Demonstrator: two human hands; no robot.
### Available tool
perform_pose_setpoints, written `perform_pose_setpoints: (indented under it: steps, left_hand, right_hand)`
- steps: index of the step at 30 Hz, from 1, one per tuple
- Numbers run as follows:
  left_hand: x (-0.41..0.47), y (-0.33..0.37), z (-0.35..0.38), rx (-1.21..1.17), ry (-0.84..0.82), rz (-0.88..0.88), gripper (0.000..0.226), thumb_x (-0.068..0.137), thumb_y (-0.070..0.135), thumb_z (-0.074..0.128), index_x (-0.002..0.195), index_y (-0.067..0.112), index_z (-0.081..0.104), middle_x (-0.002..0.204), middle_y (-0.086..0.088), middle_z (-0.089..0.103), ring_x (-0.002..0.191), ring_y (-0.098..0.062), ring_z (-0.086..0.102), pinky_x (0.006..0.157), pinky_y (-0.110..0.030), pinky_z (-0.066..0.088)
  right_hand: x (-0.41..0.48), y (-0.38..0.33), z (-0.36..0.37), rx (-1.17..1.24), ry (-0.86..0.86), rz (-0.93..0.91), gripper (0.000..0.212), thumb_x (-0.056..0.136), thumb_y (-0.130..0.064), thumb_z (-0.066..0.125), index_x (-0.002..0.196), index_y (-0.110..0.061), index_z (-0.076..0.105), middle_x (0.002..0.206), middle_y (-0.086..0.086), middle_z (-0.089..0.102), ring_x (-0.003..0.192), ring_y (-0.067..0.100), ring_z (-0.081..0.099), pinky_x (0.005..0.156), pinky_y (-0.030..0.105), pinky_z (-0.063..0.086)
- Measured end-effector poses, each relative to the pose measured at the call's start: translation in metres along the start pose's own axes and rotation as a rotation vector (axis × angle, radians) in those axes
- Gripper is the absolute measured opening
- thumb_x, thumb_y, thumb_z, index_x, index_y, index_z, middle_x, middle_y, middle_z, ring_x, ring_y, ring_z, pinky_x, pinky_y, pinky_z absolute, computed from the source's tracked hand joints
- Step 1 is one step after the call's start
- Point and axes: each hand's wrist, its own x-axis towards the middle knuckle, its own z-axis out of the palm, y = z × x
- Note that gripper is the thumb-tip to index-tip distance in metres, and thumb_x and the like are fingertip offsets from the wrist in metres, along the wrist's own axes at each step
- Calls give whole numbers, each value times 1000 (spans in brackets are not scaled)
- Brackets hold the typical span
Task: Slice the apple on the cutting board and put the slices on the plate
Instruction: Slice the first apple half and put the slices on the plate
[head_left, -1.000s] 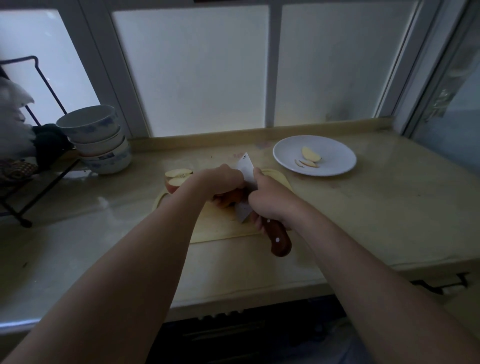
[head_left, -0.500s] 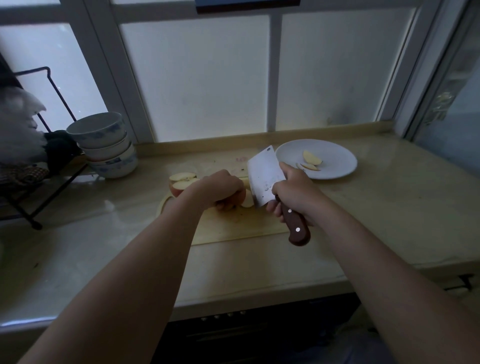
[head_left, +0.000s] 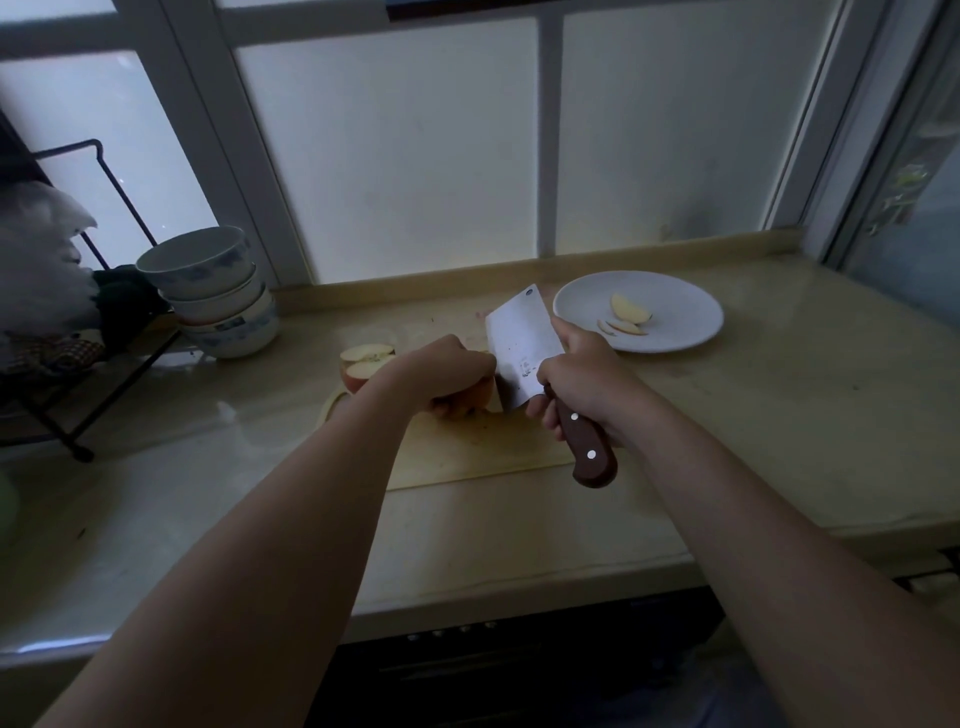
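- Left hand (head_left: 447, 371) curled down tight over a red-skinned apple piece (head_left: 475, 397) on the pale yellow plastic cutting board (head_left: 483, 452); fingers closed on it, pinning it flat.
- Right hand (head_left: 584, 384) fully wrapped round the dark wooden riveted handle of a broad steel cleaver (head_left: 519, 345); blade upright, flat face to camera, lower edge right at the cut face of the held piece.
- Can't tell if the edge is already in the flesh or just touching; contact point hidden by blade and knuckles.
- Second cut apple chunk (head_left: 363, 364), pale flesh up, sits at the far left of the board, behind the left wrist, untouched.
- Round white plate (head_left: 685, 317) on the beige stone worktop (head_left: 779, 415), right of the board, just beyond the right hand; a few thin apple slices (head_left: 626, 317) already on it.
- Judged step: mid-slicing, most of the apple still to go.
- Risk: left fingertips sit very close to the blade; a slip or roll of the piece likely puts them under the edge.
- Risk: dim light, fingers hide the cut line, slice thickness may go uneven.
- Risk: the board could skid on the glossy worktop under a hard chop.
- Stacked blue-patterned white bowls (head_left: 218, 291) far left, well apart, no issue.
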Motion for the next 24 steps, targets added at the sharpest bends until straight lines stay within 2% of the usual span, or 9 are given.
perform_pose_setpoints:
  steps: [4,14,24]
  left_hand:
    - [1,1,0,13,-2,-1,33,89,27,51,82,3,73,71,-15,68,67,-27,54,68,-36,43]
    - [2,3,3,-2,25,-35,34,95,28,52,96,0,72,73,-14,68,68,-28,57,70,-35,47]
    - [6,4,3,-12,4,-53,32,97,27,54,98,0,70,72,-13,65,67,-28,54,67,-35,46]
  right_hand:
    - [-2,-1,1,-7,-7,-7,77,90,4,32,153,-39,40,72,21,68,44,17,55,47,30,48]
    - [-6,-4,0,-50,-6,10,85,92,3,34,164,-40,19,69,19,70,40,16,56,44,27,48]
    - [-21,-16,-1,-136,-56,17,85,94,3,34,165,-40,13,75,21,68,43,15,57,44,26,49]
